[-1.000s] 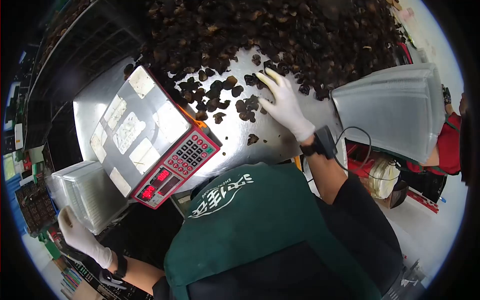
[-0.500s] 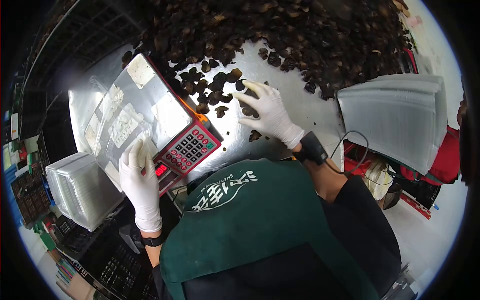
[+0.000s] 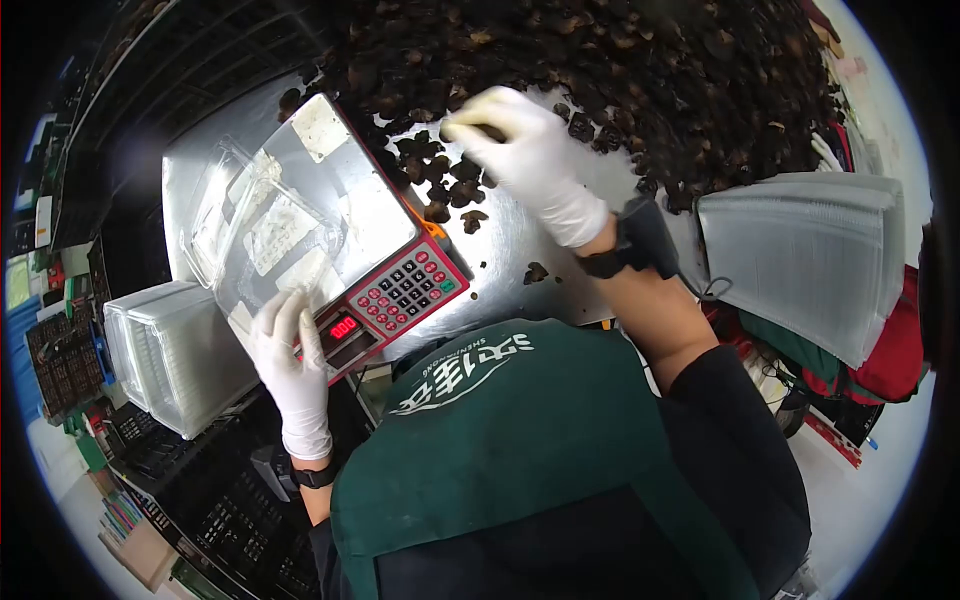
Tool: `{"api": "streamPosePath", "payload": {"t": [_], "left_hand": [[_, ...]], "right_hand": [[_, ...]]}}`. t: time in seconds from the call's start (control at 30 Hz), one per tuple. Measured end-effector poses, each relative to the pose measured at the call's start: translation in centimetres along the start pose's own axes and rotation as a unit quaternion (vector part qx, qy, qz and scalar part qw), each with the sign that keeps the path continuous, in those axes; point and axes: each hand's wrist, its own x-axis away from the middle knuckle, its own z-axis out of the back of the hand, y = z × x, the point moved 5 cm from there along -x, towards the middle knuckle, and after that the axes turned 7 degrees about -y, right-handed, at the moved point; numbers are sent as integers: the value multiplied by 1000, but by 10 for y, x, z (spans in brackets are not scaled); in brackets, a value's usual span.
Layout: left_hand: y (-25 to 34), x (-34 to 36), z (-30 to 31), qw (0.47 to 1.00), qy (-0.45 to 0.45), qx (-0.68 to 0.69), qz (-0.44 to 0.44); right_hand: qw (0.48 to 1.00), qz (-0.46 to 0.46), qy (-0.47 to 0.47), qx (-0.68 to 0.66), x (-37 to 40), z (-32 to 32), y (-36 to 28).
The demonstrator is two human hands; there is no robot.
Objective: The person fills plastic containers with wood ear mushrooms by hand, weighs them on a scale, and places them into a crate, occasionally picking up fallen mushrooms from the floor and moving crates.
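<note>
A red electronic scale [image 3: 408, 290] with a steel pan stands on the metal table, and its display is lit red. On the pan lies an open clear plastic box [image 3: 318, 232], its lid folded to the left. My left hand [image 3: 285, 340], in a white glove, has its fingers closed at the box's near edge, by the display. Above the table, right of the scale, my gloved right hand [image 3: 530, 150] is curled around dark pieces that look like wood ear mushrooms, blurred by motion. Loose mushrooms [image 3: 465, 190] lie below it, in front of a large mushroom heap [image 3: 620, 70].
Stacked clear plastic boxes [image 3: 180, 355] stand left of the scale. A second stack of clear plastic trays [image 3: 800, 255] is at the table's right. Black crates [image 3: 230, 530] sit at lower left. A cable [image 3: 715, 290] hangs near my right wrist.
My right hand has lifted away from the table toward the heap, its fingers now curled, and the pieces that were under it are gone. My left hand stays at the box.
</note>
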Motion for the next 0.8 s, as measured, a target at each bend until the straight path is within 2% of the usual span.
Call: {"api": "streamPosePath", "payload": {"t": [0.07, 0.13, 0.2, 0.3, 0.4, 0.43, 0.47, 0.5, 0.53, 0.57, 0.63, 0.67, 0.73, 0.8], "left_hand": [[2, 0, -9, 1000, -12, 22, -2], [8, -4, -11, 1000, -9, 16, -21], [12, -6, -13, 999, -8, 15, -35], [7, -4, -18, 1000, -15, -8, -18], [5, -7, -17, 1000, -8, 2, -22], [5, -7, -17, 1000, -3, 10, -24], [6, -7, -17, 1000, -7, 18, -19], [6, -9, -15, 1000, -9, 25, -14], [7, -10, -14, 999, -12, 31, -8], [9, -11, -13, 999, -4, 31, -19], [8, -11, -14, 999, -4, 29, -20], [7, -11, -14, 999, -3, 29, -20], [7, -11, -15, 999, -2, 24, -23], [10, -13, -14, 1000, -3, 17, -26]], "right_hand": [[994, -4, -27, -105, -25, -37, -44], [986, 101, -33, -127, -39, -80, -86], [974, 139, -132, -121, -44, -126, -112], [929, 126, -336, 93, -36, -166, -122], [964, 190, -186, -34, -28, -146, -116], [972, 187, -136, -32, -34, -129, -108], [974, 179, -94, -99, -39, -111, -89], [986, 160, -35, -14, -42, -92, -64], [996, 84, -5, -12, -42, -71, -36], [993, 78, 3, 90, -39, -59, -13], [971, 45, -115, 205, -5, -57, 30], [935, 59, -229, 264, 14, -66, 39], [929, 95, -267, 238, 39, -81, 47], [921, 122, -268, 254, 26, -89, 57]]}}
